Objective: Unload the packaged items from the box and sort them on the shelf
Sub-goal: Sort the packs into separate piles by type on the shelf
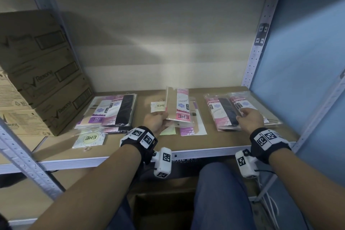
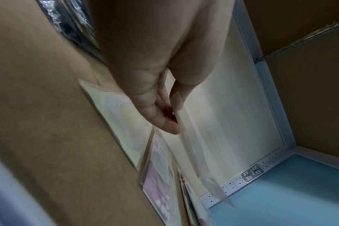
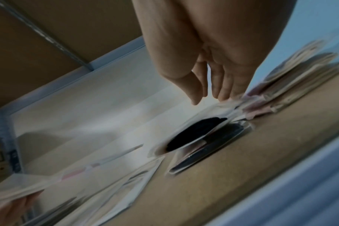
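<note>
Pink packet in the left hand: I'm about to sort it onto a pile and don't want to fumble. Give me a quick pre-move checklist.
1. Left hand grips the pink packet: ok.
2. Packet lifted off the shelf: ok.
3. Right hand free of load, fingers resting on the right pile: ok.
4. Right pile squared up: not ok, packets fanned.
5. Packet matches that pile's type: cannot tell.
</note>
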`<move>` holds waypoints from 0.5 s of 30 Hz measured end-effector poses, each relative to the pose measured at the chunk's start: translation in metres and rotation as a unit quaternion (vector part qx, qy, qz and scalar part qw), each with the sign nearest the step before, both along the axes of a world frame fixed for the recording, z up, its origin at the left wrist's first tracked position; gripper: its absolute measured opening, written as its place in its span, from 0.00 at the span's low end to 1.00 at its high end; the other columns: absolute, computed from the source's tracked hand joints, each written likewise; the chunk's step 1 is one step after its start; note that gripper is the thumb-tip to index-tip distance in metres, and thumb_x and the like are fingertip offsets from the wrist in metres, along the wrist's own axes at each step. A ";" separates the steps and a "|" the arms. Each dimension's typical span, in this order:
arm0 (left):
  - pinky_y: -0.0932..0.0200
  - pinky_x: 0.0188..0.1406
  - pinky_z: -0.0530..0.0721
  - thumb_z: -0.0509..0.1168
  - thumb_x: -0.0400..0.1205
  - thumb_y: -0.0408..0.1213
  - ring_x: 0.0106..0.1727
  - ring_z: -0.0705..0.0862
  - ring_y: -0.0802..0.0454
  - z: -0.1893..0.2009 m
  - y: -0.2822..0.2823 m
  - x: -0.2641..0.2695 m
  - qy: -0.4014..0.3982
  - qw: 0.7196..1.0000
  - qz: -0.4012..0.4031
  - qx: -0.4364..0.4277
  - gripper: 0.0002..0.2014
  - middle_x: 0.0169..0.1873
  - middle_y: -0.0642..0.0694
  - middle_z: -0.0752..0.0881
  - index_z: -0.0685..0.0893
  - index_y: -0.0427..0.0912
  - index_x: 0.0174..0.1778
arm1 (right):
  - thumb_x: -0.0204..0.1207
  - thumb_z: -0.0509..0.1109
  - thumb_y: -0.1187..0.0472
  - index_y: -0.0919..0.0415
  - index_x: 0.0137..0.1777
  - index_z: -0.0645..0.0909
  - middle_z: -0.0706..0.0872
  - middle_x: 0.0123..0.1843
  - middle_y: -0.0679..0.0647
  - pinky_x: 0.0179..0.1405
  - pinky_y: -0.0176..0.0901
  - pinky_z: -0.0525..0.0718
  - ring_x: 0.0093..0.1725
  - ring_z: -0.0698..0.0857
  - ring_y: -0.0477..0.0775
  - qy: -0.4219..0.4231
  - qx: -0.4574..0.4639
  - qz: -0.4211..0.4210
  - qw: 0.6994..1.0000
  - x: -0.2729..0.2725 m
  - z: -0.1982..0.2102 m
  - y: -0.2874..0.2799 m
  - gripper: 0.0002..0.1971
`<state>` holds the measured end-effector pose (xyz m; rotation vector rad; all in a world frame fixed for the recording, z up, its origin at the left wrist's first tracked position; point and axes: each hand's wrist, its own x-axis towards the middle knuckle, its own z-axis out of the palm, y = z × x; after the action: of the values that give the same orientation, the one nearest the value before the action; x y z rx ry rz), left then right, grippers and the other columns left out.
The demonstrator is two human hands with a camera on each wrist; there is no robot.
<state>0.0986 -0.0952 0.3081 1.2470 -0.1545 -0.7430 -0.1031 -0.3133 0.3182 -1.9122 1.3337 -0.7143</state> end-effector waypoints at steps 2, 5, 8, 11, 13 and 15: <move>0.51 0.46 0.89 0.61 0.83 0.24 0.45 0.89 0.43 -0.001 0.000 -0.002 0.003 1.000 -0.002 -0.001 0.11 0.51 0.36 0.88 0.79 0.28 0.60 | 0.76 0.70 0.68 0.65 0.68 0.79 0.84 0.66 0.62 0.67 0.44 0.75 0.65 0.82 0.62 0.006 -0.022 0.015 1.000 0.001 0.004 0.003 0.20; 0.53 0.38 0.91 0.61 0.83 0.24 0.41 0.91 0.44 -0.001 0.000 -0.006 0.015 1.000 -0.016 -0.013 0.09 0.49 0.37 0.89 0.80 0.29 0.58 | 0.75 0.70 0.67 0.66 0.65 0.81 0.86 0.63 0.60 0.65 0.44 0.76 0.62 0.83 0.60 0.000 -0.051 0.037 0.998 0.004 0.008 0.009 0.18; 0.47 0.47 0.90 0.61 0.83 0.24 0.46 0.91 0.41 0.000 -0.003 -0.010 0.018 0.999 -0.025 -0.016 0.10 0.53 0.35 0.88 0.79 0.27 0.59 | 0.76 0.70 0.66 0.64 0.62 0.82 0.87 0.58 0.57 0.59 0.39 0.75 0.53 0.82 0.53 -0.021 -0.054 0.076 0.995 0.010 0.014 0.023 0.14; 0.42 0.61 0.84 0.61 0.83 0.25 0.52 0.89 0.37 0.001 -0.007 -0.015 0.022 0.999 -0.036 -0.012 0.11 0.55 0.33 0.87 0.78 0.26 0.61 | 0.77 0.70 0.62 0.62 0.60 0.83 0.87 0.53 0.55 0.54 0.40 0.78 0.48 0.82 0.50 -0.025 -0.025 0.132 0.991 0.022 0.017 0.040 0.13; 0.43 0.61 0.85 0.61 0.83 0.24 0.54 0.88 0.36 0.003 -0.008 -0.020 0.027 0.999 -0.041 -0.013 0.11 0.56 0.32 0.87 0.77 0.25 0.61 | 0.78 0.70 0.60 0.62 0.59 0.83 0.89 0.51 0.56 0.44 0.42 0.85 0.43 0.87 0.52 -0.041 0.049 0.166 0.984 0.030 0.017 0.051 0.11; 0.46 0.54 0.88 0.62 0.83 0.24 0.53 0.89 0.36 0.004 -0.008 -0.023 0.029 0.999 -0.044 -0.015 0.10 0.55 0.32 0.87 0.78 0.25 0.59 | 0.79 0.69 0.61 0.62 0.57 0.82 0.88 0.52 0.57 0.29 0.37 0.86 0.37 0.90 0.53 -0.077 0.142 0.195 0.967 0.036 0.017 0.064 0.10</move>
<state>0.0755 -0.1035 0.3125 1.1951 -0.1738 -0.8486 -0.0670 -0.2498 0.3356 -1.7713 0.8726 -0.4344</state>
